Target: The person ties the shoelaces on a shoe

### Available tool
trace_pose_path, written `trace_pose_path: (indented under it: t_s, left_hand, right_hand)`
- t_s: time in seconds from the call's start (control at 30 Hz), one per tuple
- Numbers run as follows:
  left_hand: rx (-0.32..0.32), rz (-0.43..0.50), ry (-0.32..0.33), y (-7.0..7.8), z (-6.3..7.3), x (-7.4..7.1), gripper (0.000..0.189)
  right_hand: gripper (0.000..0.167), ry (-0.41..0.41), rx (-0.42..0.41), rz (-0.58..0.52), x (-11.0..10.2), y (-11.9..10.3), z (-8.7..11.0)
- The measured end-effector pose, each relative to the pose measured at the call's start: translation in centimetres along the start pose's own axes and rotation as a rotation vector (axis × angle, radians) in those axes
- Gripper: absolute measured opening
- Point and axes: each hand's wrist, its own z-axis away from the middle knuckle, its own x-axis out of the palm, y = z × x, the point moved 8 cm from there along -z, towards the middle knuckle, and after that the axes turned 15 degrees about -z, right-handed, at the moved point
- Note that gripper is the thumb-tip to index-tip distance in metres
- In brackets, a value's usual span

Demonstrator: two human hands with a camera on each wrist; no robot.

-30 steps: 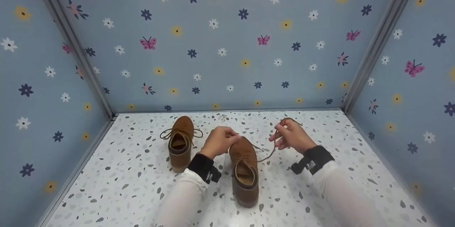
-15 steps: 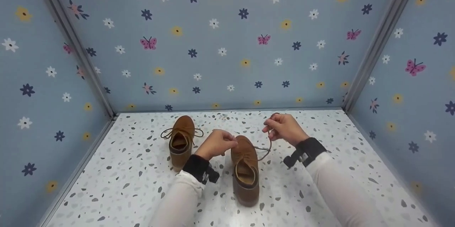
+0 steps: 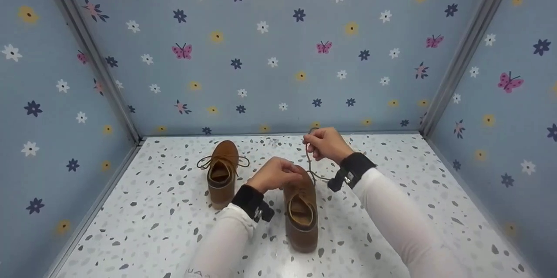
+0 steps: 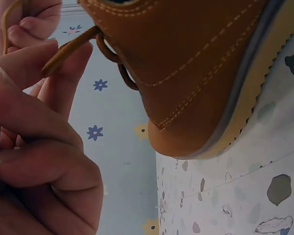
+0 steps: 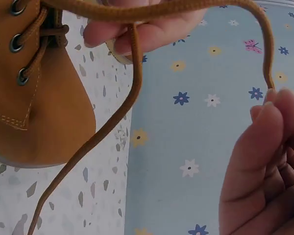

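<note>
Two brown lace-up ankle boots stand side by side on the speckled floor (image 3: 148,191). The near boot (image 3: 302,238) lies under the hands, its toe towards the back wall (image 3: 261,51); the far boot (image 3: 222,195), further left, has one bow with two loops. Two loose lengths of lace run at the near boot: an arching strand (image 5: 268,51) and a hanging strand (image 5: 104,131). The left hand (image 3: 276,174), over the toe, pinches the hanging strand with curled fingers. The right hand (image 3: 326,144), raised beyond the toe, pinches the arching strand between thumb and forefinger. The right wrist view shows three metal eyelets (image 5: 12,44) on the near boot. Two black wristbands (image 3: 357,167) sit above two white sleeves (image 3: 400,217). Three pink butterflies (image 3: 324,47) mark the back wall.
</note>
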Motion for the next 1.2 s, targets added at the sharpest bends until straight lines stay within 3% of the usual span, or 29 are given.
trace_pose_path:
  t_s: [0.3,0.57,0.67,0.8,0.93,1.07,1.2]
  left_hand:
    - [0.092,-0.035,-0.103,1.1,-0.4,1.2,0.015]
    - [-0.002,-0.042,-0.068,0.5,-0.6,1.4,0.016]
    - [-0.005,-0.041,-0.05,0.5,-0.6,1.4,0.014]
    - [-0.001,-0.03,-0.036,0.3,-0.5,1.4,0.013]
    - [-0.039,0.042,-0.026,-0.2,-0.3,1.4,0.019]
    - [-0.07,0.09,-0.023,-0.6,-0.1,1.4,0.03]
    - [-0.054,0.137,-0.037,-0.5,0.0,1.5,0.032]
  right_hand:
    - [0.028,0.002,0.048,-0.098,0.9,-0.2,-1.2]
    - [0.028,-0.01,0.017,-0.108,0.9,-0.6,-1.3]
    - [0.031,-0.02,0.023,-0.113,0.8,-0.6,-1.3]
    - [0.035,-0.029,0.067,-0.05,0.4,0.1,-1.2]
    - [0.037,-0.025,0.094,0.053,-0.5,1.1,-1.0]
    - [0.034,-0.034,0.093,0.118,-1.5,2.0,-0.7]
    - [0.028,-0.058,0.06,0.225,-2.4,2.9,-0.2]
